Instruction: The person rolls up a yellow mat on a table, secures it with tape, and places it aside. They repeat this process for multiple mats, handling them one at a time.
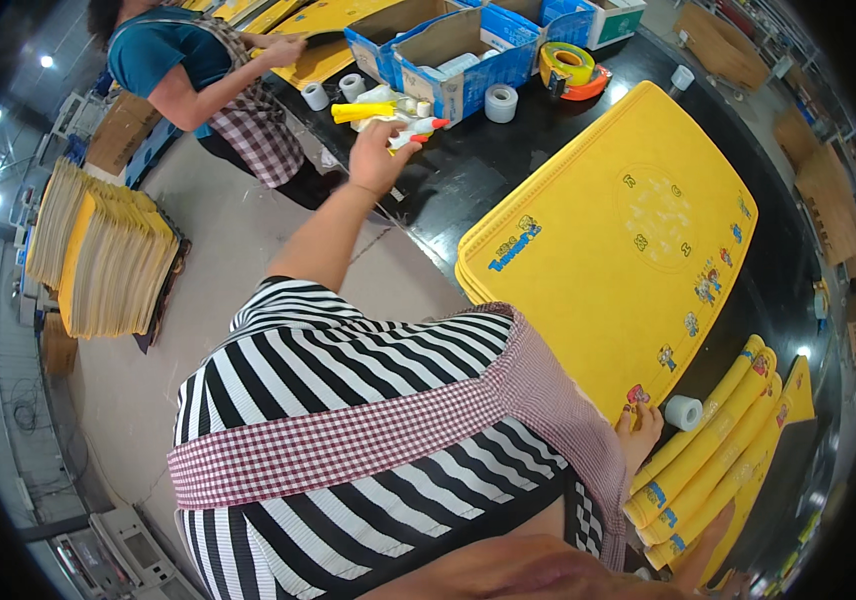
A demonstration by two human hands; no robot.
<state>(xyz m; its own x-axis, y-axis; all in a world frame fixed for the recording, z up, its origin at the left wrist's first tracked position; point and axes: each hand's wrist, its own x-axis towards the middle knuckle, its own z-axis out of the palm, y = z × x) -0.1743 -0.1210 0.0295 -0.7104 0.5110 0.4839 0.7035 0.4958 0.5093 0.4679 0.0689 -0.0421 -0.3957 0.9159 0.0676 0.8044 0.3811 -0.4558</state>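
My left hand (376, 158) reaches to the far left side of the black table, its fingers closed around a small white bottle with a red tip (410, 143). Another red-tipped bottle (426, 125) and yellow tool-like pieces (363, 111) lie right beside it. My right hand (638, 432) rests with its fingers on the near corner of a large yellow mat (588, 240), printed with small cartoon figures and a faint circle. More mats lie beneath that one. A roll of clear tape (683, 412) stands close to the right hand.
Rolled yellow mats (718, 440) lie at the right, with another hand (713, 540) below them, its owner unclear. Blue boxes (478, 65), a tape dispenser (570, 72) and tape rolls (500, 103) stand farther back. A co-worker (213, 90) stands at far left, near stacked mats (108, 255).
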